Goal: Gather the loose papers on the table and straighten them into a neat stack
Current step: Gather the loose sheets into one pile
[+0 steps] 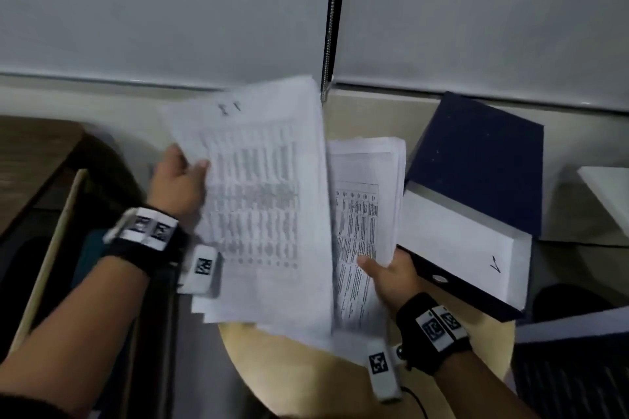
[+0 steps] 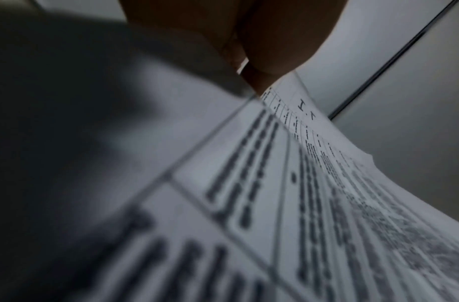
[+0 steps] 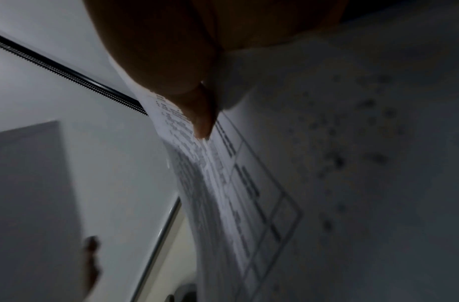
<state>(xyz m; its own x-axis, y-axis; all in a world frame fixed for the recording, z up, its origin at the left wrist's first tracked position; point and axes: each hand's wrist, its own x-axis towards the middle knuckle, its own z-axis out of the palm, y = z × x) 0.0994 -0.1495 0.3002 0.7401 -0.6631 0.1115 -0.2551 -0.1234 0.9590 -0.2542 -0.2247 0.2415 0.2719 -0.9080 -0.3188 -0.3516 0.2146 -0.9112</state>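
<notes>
Two bundles of printed white papers are held up above a round wooden table. My left hand grips the left edge of the larger bundle, which is blurred and carries a handwritten mark near its top. My right hand holds the smaller bundle from its lower right, thumb on the printed face. In the left wrist view the printed sheets curve away from my fingers. In the right wrist view my thumb presses on the sheets' edge.
An open dark blue binder with a white page lies to the right of the papers. A cardboard box edge stands at the left. White blinds and a bead chain hang behind. Another white sheet lies far right.
</notes>
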